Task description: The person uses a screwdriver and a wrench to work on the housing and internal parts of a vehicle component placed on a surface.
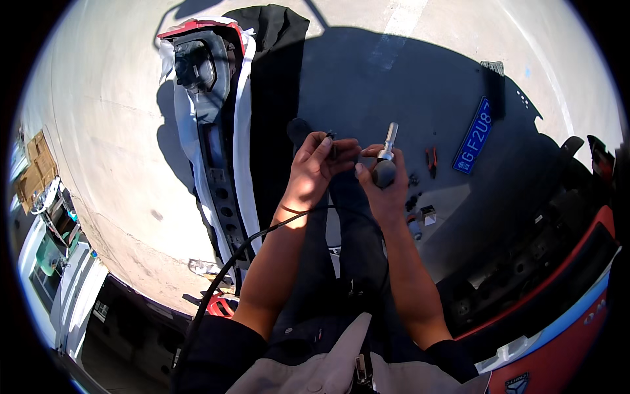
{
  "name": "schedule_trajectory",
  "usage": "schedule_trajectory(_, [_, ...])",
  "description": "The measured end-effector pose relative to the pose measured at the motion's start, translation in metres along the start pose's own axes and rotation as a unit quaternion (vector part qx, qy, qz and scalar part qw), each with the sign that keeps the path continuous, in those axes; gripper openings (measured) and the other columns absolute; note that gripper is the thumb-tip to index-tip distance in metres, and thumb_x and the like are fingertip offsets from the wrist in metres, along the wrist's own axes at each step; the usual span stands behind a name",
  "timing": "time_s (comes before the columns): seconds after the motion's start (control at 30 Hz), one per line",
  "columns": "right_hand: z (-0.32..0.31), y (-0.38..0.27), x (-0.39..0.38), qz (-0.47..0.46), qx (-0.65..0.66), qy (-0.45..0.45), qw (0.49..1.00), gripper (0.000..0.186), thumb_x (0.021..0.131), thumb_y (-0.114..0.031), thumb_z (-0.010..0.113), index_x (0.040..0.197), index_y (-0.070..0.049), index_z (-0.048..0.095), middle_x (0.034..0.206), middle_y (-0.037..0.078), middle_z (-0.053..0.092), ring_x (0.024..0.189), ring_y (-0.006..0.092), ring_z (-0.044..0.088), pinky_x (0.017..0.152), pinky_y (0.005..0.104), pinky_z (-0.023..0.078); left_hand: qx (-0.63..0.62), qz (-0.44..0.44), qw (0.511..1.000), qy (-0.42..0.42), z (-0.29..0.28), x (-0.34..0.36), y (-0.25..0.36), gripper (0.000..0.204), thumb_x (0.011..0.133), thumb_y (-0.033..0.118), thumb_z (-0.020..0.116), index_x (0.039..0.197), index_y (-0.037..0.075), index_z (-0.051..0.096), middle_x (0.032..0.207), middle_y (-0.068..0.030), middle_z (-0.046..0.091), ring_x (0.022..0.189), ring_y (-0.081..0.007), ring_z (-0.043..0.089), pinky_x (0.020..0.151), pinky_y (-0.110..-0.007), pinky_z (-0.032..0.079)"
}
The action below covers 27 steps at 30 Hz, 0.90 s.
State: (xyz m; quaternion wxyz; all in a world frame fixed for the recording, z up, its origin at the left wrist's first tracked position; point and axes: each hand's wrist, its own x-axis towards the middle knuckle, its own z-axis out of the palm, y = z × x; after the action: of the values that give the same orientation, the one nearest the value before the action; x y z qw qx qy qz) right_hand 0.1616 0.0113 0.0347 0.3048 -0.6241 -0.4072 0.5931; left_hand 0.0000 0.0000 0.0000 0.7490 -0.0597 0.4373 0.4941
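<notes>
Sunlit concrete ground (pixel 125 164) spreads around the person, part of it in deep shadow. At lower right is a red vehicle (pixel 567 345), its panel bearing pale lettering and a dark badge. On the left lies a long car bumper (pixel 215 148), edged with white wrapping (pixel 244 131), beside black cloth (pixel 275 98). A black cable (pixel 231 262) crosses the left forearm. On the shaded ground to the right is a blue license plate (pixel 474 136) with a row of white characters. The right hand (pixel 394 195) grasps a grey-bodied tool (pixel 384 173) with a silver shaft, pointing away from the person. The left hand (pixel 318 164), just beside it, pinches a small dark piece (pixel 331 136) between thumb and fingers; its kind is unclear. Red-handled pliers (pixel 431 163) lie near the plate.
</notes>
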Motion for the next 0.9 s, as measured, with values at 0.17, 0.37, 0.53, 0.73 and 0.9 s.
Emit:
schedule_trajectory(0.17, [0.035,-0.022,0.037,-0.149,-0.131,-0.032,0.980,0.037,0.078,0.002,0.080,0.108,-0.004,0.058,0.108,0.011,0.069,0.099,0.0303,0.069,0.084,0.0368,0.056,0.042,-0.025,0.998,0.049,0.002,0.017,0.041,0.017,0.108,0.019,0.046,0.114,0.003,0.047,0.112,-0.0222,0.069,0.102,-0.0306,0.071,0.087,-0.040,0.060])
schedule_trajectory(0.37, [0.092,-0.044,0.071,-0.217,-0.212,-0.066,0.950,0.033,0.077,-0.005,0.080,0.105,-0.004,0.062,0.109,0.011,0.071,0.097,0.0308,0.070,0.084,0.0401,0.055,0.037,0.019,0.997,0.072,-0.013,0.023,0.088,0.017,0.106,0.018,0.053,0.112,0.003,0.048,0.084,-0.0069,0.064,0.075,-0.0115,0.066,0.068,-0.024,0.055])
schedule_trajectory(0.53, [0.145,-0.067,0.087,-0.125,-0.283,-0.105,0.945,0.034,0.078,-0.012,0.080,0.108,-0.005,0.065,0.106,0.011,0.072,0.093,0.0326,0.069,0.083,0.0422,0.053,0.099,0.069,0.987,0.107,-0.032,0.023,0.127,0.018,0.105,0.017,0.057,0.111,0.002,0.049,0.077,-0.0029,0.062,0.067,-0.0058,0.060,0.061,-0.020,0.049])
schedule_trajectory(0.73, [0.211,-0.104,0.112,-0.111,-0.152,-0.190,0.964,0.028,0.085,-0.009,0.080,0.108,-0.003,0.065,0.102,0.009,0.071,0.086,0.0173,0.068,0.077,0.0304,0.054,0.027,0.136,0.986,0.090,-0.073,0.016,0.188,0.015,0.104,0.015,0.056,0.108,0.003,0.049,0.092,-0.0058,0.062,0.080,-0.0093,0.063,0.072,-0.027,0.058])
schedule_trajectory(0.9, [0.254,-0.125,0.152,0.136,0.029,-0.261,0.955,0.032,0.084,-0.010,0.080,0.111,-0.001,0.065,0.087,0.004,0.065,0.069,0.0075,0.055,0.058,0.0221,0.048,-0.042,0.156,0.983,0.092,-0.101,0.009,0.238,0.014,0.103,0.018,0.057,0.107,0.005,0.051,0.106,-0.0094,0.062,0.095,-0.0170,0.066,0.082,-0.033,0.058])
